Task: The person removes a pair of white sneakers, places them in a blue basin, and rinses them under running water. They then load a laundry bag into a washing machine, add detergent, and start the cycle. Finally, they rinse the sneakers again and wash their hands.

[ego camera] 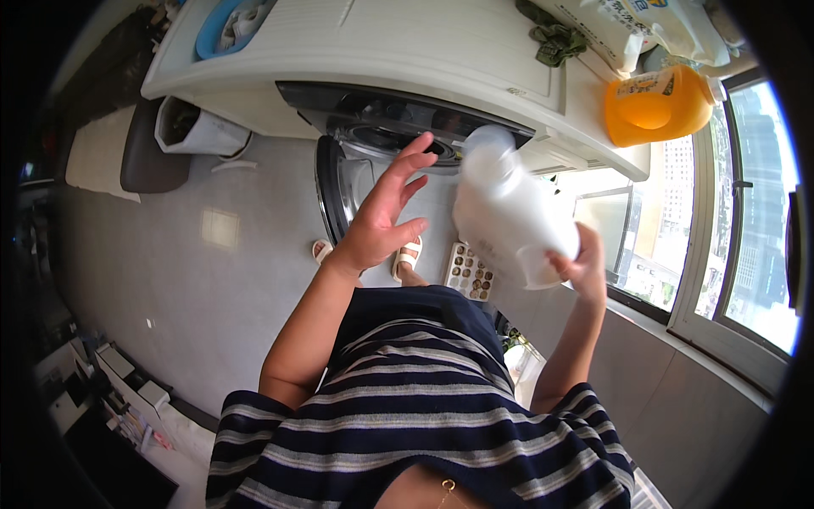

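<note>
My right hand grips a large white plastic jug near its base, at the handle end. The jug is tilted and blurred, with its pale translucent top pointing away from me. My left hand is raised to the left of the jug, fingers apart, touching nothing. Beyond both hands is a front-loading washing machine under a white counter. Its round door stands swung out on the left, and my left hand partly covers the drum opening.
An orange detergent jug lies on the counter's right, near plastic packs and a dark green cloth. A blue basin is on the left. Below are a white bin and a seedling-like tray. Windows line the right.
</note>
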Available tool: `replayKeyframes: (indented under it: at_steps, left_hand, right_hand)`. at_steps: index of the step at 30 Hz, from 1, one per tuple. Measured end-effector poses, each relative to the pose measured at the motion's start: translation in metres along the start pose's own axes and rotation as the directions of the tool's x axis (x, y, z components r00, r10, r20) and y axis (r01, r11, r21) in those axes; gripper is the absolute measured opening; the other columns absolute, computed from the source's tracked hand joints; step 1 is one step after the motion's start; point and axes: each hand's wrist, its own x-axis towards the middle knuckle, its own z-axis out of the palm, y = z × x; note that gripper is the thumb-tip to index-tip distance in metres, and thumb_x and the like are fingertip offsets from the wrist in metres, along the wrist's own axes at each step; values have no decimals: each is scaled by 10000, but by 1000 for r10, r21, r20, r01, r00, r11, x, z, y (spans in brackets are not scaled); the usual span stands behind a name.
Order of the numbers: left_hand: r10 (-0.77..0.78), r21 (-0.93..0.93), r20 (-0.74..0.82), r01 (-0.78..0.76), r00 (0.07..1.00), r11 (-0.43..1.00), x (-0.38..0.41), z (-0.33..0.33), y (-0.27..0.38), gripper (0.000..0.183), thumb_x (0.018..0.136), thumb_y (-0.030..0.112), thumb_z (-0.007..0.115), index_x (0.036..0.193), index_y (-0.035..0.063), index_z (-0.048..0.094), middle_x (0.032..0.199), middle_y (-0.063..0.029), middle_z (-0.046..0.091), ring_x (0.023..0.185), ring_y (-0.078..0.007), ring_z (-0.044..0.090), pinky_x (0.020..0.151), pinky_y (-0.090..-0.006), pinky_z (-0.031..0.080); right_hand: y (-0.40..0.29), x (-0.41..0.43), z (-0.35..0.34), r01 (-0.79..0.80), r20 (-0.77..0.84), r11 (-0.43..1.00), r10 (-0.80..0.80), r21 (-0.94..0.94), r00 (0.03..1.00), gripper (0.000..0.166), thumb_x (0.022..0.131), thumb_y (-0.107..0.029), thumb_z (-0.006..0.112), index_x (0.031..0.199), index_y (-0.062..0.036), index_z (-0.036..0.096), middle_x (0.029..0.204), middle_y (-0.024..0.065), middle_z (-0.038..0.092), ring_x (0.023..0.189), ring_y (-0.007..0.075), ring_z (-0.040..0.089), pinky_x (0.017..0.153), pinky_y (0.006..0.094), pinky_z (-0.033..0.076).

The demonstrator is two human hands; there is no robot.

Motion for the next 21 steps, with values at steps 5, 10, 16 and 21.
replayKeyframes:
  at_steps: [5,10,16,21]
  left_hand:
    - [-106,152,341,57,934,987,-22,-38,-4,562,770,-141,642,1282,88,658,1522,-109,454,1366,-283,480,1130,-403,400]
    - [-222,94,-41,225,974,970,-57,-60,-54,520,795,-50,744,1288,89,658,1245,-73,625,1206,-198,591,988,-332,521]
    - [157,747,-496,327,854,579,-46,-75,-126,420,761,389,829,1027,94,691,936,-66,688,749,-260,680,639,-350,541]
    - [-170,613,-658,652,734,446,-35,-115,-183,455,831,480,727,960,49,659,803,-101,714,684,-275,700,613,-370,544]
  right_hand:
    - [39,-6,48,-11,366,982,81,-190,927,381,656,-212,841,865,48,657,710,88,566,652,134,498,627,307,455]
    - [73,5,90,-65,398,964,166,-256,902,343,713,-163,822,949,42,684,772,38,636,678,89,545,615,275,463]
    - [138,36,172,-42,292,932,156,-360,944,371,760,-131,804,1058,42,668,844,72,677,752,116,584,704,289,491]
    - [200,74,221,-41,250,893,170,-448,953,305,777,-118,786,1016,26,661,819,96,689,762,135,603,722,317,501]
